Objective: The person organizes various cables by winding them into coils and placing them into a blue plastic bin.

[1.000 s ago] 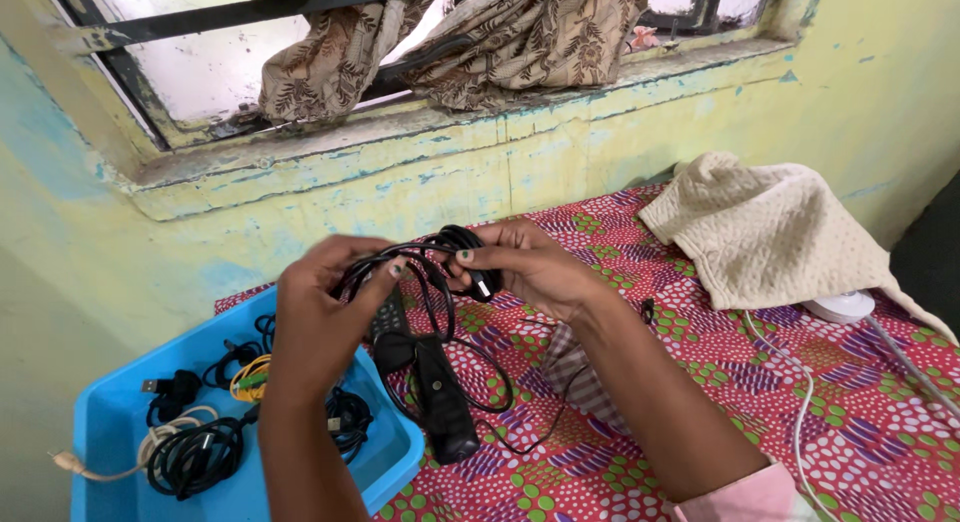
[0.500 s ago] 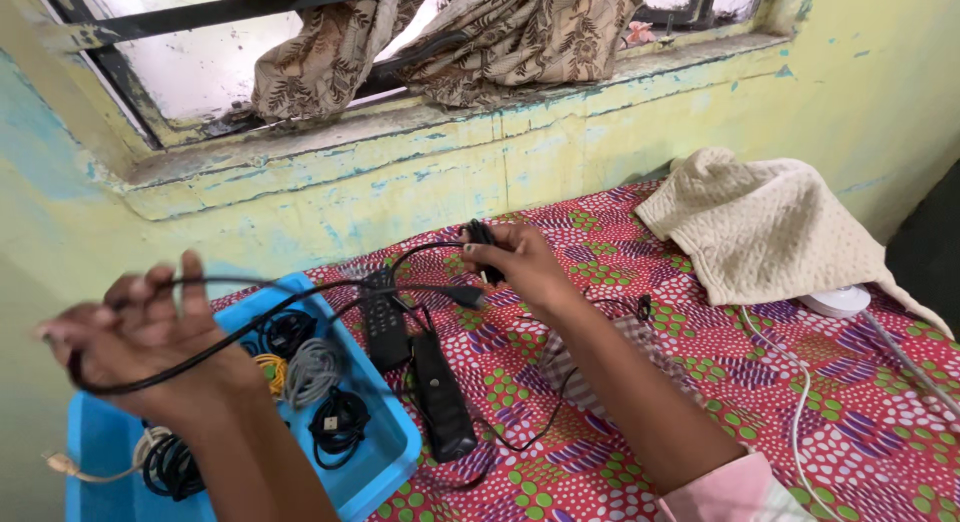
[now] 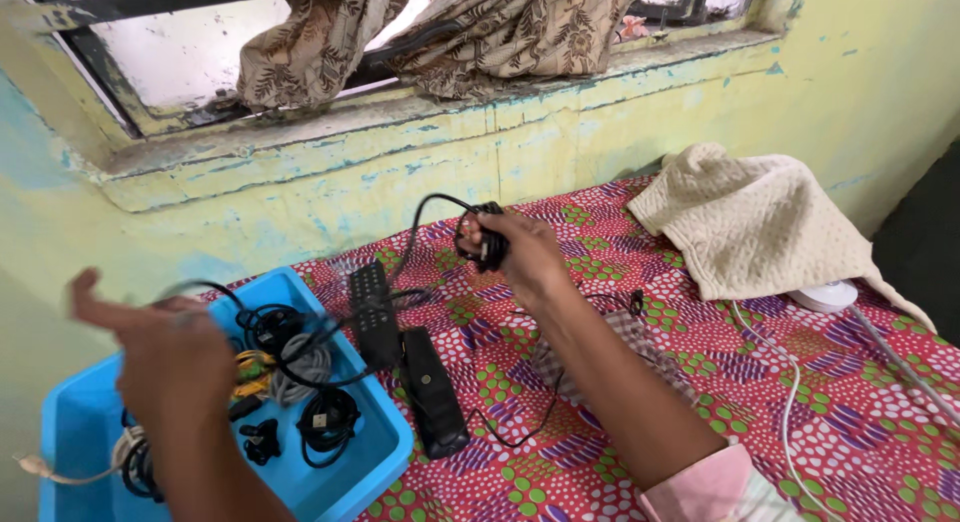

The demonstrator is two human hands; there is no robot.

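A patterned red bed cover (image 3: pixel 820 452) fills the lower right. At lower left, a blue tray (image 3: pixel 375 462) holds coiled cables. The right hand (image 3: pixel 520 254), centre frame, grips a black cable (image 3: pixel 430 207); the blurred left hand (image 3: pixel 165 357) spreads wide, cable draped across.

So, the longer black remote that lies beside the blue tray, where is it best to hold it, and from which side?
Probably grip the black remote across its two long sides near the middle, coming from above. It lies flat on the patterned cloth, long and narrow. The blue tray sits close on one side and a thin black cable crosses near its lower end, so avoid that end.
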